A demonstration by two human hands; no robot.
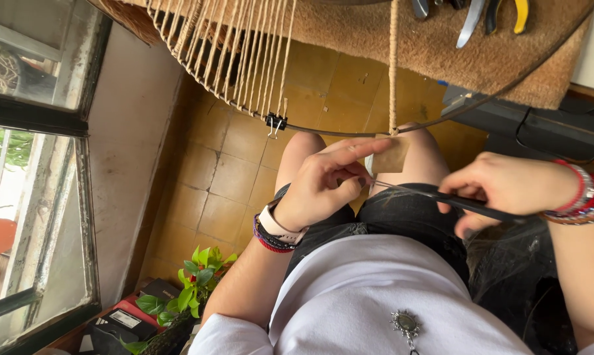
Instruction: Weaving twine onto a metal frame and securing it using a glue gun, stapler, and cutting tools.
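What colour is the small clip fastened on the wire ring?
Black binder clip with silver handles, on the dark wire ring; the head view shows it.

Brown coarse-fibre mat (376, 33) across top edge, w/ pliers on it: grey-handled pair (471, 23) and yellow-handled pair (517, 13), just beside each other, tips cut off by frame. Below, worn ochre tiled floor (234, 171). Bottom left on floor: green leafy potted plant (195, 283), next to black and red flat cardboard boxes (129, 315), stacked, touching plant's leaves.
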